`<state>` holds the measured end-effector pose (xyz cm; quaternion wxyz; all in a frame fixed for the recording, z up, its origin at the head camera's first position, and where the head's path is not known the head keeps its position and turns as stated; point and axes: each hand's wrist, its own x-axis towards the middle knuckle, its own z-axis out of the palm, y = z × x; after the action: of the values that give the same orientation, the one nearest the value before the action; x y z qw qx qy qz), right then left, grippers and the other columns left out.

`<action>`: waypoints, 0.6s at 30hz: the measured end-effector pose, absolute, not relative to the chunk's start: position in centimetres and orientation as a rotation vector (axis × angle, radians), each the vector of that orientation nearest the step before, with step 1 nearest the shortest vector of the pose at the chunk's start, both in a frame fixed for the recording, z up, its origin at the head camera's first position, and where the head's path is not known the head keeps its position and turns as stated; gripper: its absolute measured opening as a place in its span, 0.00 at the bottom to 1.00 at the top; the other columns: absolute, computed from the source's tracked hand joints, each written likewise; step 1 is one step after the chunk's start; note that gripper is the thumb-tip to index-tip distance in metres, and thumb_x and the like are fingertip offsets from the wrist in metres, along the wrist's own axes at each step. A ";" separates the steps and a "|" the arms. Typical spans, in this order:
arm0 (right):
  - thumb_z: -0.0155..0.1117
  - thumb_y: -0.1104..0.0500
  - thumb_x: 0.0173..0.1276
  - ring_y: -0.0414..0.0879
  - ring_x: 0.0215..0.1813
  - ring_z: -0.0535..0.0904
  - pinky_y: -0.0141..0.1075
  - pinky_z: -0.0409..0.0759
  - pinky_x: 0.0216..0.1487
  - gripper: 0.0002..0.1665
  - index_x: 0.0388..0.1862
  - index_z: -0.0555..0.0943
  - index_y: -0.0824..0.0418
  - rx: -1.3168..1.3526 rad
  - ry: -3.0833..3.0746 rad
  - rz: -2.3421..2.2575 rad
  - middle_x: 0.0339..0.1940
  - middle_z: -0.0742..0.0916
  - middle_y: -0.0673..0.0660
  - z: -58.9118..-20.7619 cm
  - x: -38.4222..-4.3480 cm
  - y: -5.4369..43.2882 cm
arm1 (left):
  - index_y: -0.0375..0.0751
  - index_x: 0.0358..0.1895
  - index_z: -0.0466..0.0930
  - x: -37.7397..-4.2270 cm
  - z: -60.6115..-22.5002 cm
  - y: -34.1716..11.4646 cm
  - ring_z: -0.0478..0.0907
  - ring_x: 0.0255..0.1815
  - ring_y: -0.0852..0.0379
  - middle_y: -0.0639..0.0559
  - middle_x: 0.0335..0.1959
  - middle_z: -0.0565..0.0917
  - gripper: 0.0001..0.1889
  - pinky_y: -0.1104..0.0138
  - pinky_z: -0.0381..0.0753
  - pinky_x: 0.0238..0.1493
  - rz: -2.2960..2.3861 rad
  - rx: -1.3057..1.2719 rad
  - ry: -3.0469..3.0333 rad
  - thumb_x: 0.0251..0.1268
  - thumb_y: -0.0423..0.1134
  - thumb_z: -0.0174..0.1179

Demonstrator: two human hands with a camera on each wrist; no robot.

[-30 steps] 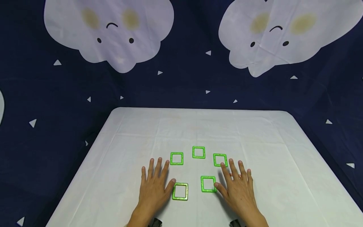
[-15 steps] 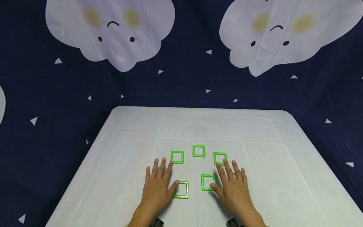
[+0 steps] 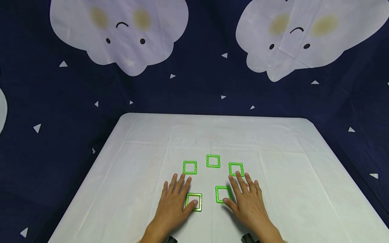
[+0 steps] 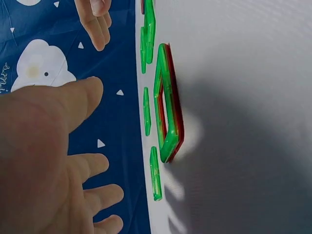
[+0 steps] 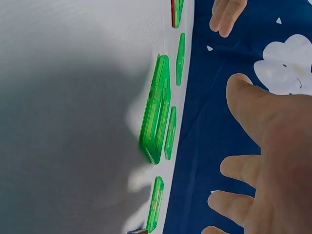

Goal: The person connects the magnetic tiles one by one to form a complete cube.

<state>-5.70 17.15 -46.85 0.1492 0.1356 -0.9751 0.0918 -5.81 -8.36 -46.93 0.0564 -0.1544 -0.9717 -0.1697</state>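
Green square frames lie flat on a white table point(image 3: 146, 135), five of them in a loose ring. Both hands rest palm down with fingers straight and spread, gripping nothing. The left hand point(image 3: 174, 200) has its thumb tip laid across the near-left frame point(image 3: 193, 201); in the left wrist view that frame point(image 4: 165, 105) shows a red layer beneath the green, just beyond the thumb. Past the left fingertips, almost touching the index, sits the far-left frame point(image 3: 189, 167). The right hand point(image 3: 246, 202) has its thumb against the right edge of the near-right frame point(image 3: 223, 194), and its index finger lies over the near corner of the far-right frame point(image 3: 236, 169). A sliver of red shows between the right fingers; what it belongs to cannot be told. The top frame point(image 3: 213, 161) lies apart, beyond and between both sets of fingertips. Behind the table hangs a dark blue cloth point(image 3: 206, 87) printed with pale clouds and small white triangles.
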 end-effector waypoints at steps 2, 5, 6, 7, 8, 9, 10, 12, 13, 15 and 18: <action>0.68 0.39 0.55 0.63 0.71 0.61 0.62 0.56 0.65 0.44 0.68 0.69 0.56 0.402 -2.796 0.268 0.70 0.71 0.60 -46.9 -5.7 17.2 | 0.49 0.71 0.61 -5.7 -47.0 -8.4 0.52 0.76 0.40 0.46 0.72 0.63 0.37 0.41 0.53 0.69 -0.522 -0.495 -2.943 0.60 0.62 0.54; 0.69 0.39 0.53 0.63 0.70 0.64 0.62 0.58 0.65 0.45 0.67 0.70 0.56 0.420 -2.789 0.280 0.69 0.73 0.59 -46.9 -5.6 17.2 | 0.48 0.70 0.62 -5.6 -47.1 -8.4 0.52 0.76 0.41 0.46 0.72 0.63 0.39 0.42 0.54 0.70 -0.542 -0.535 -2.937 0.58 0.62 0.56; 0.69 0.39 0.53 0.62 0.69 0.64 0.62 0.58 0.64 0.45 0.67 0.70 0.57 0.425 -2.788 0.280 0.68 0.74 0.58 -46.9 -5.6 17.2 | 0.48 0.70 0.62 -5.6 -47.1 -8.4 0.52 0.76 0.41 0.46 0.72 0.64 0.39 0.42 0.54 0.70 -0.547 -0.549 -2.932 0.57 0.62 0.57; 0.69 0.38 0.52 0.62 0.69 0.65 0.61 0.59 0.64 0.45 0.66 0.70 0.57 0.432 -2.785 0.280 0.67 0.74 0.58 -46.9 -5.6 17.2 | 0.48 0.70 0.63 -5.5 -47.1 -8.4 0.52 0.76 0.41 0.46 0.72 0.64 0.40 0.42 0.54 0.70 -0.554 -0.560 -2.931 0.56 0.62 0.58; 0.69 0.38 0.52 0.62 0.69 0.65 0.61 0.59 0.64 0.45 0.66 0.71 0.57 0.441 -2.782 0.281 0.67 0.75 0.58 -46.9 -5.6 17.3 | 0.48 0.70 0.63 -5.5 -47.2 -8.5 0.53 0.75 0.41 0.47 0.71 0.65 0.40 0.42 0.54 0.70 -0.558 -0.572 -2.928 0.55 0.63 0.59; 0.69 0.38 0.52 0.62 0.68 0.66 0.61 0.60 0.64 0.45 0.66 0.71 0.57 0.447 -2.779 0.284 0.66 0.75 0.58 -46.9 -5.6 17.3 | 0.48 0.69 0.63 -5.5 -47.2 -8.5 0.53 0.75 0.41 0.47 0.71 0.65 0.40 0.43 0.54 0.70 -0.561 -0.584 -2.927 0.54 0.63 0.60; 0.70 0.38 0.51 0.62 0.68 0.66 0.61 0.60 0.63 0.45 0.65 0.71 0.57 0.453 -2.777 0.289 0.66 0.76 0.58 -47.0 -5.6 17.3 | 0.48 0.69 0.63 -5.5 -47.2 -8.5 0.53 0.75 0.42 0.47 0.71 0.65 0.41 0.43 0.55 0.70 -0.570 -0.595 -2.926 0.53 0.63 0.60; 0.70 0.38 0.50 0.62 0.67 0.67 0.61 0.61 0.63 0.45 0.65 0.72 0.58 0.467 -2.774 0.295 0.65 0.77 0.57 -47.0 -5.7 17.5 | 0.48 0.69 0.63 -5.5 -47.3 -8.6 0.54 0.75 0.42 0.48 0.70 0.66 0.42 0.44 0.55 0.70 -0.591 -0.621 -2.925 0.51 0.62 0.62; 0.71 0.39 0.50 0.62 0.67 0.67 0.61 0.61 0.62 0.45 0.64 0.72 0.58 0.472 -2.776 0.302 0.65 0.77 0.58 -47.1 -5.8 17.5 | 0.47 0.69 0.63 -5.5 -47.3 -8.7 0.54 0.75 0.42 0.48 0.70 0.66 0.42 0.44 0.55 0.70 -0.602 -0.636 -2.925 0.51 0.62 0.63; 0.72 0.39 0.49 0.62 0.67 0.67 0.61 0.61 0.62 0.45 0.64 0.73 0.58 0.476 -2.790 0.320 0.64 0.78 0.57 -47.1 -6.0 17.7 | 0.47 0.69 0.63 -5.4 -47.4 -8.8 0.55 0.74 0.43 0.49 0.69 0.67 0.43 0.45 0.56 0.70 -0.626 -0.665 -2.921 0.49 0.61 0.65; 0.72 0.40 0.49 0.62 0.66 0.67 0.61 0.62 0.62 0.44 0.63 0.73 0.58 0.477 -2.816 0.343 0.63 0.79 0.56 -47.2 -6.4 18.1 | 0.46 0.69 0.63 -5.4 -47.5 -9.0 0.56 0.74 0.43 0.49 0.68 0.67 0.44 0.46 0.57 0.69 -0.656 -0.705 -2.909 0.47 0.60 0.66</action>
<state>-6.36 18.06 -47.15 0.1323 0.1643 -0.9703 0.1183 -5.44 -8.97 -47.45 0.0385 -0.2298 -0.9487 -0.2139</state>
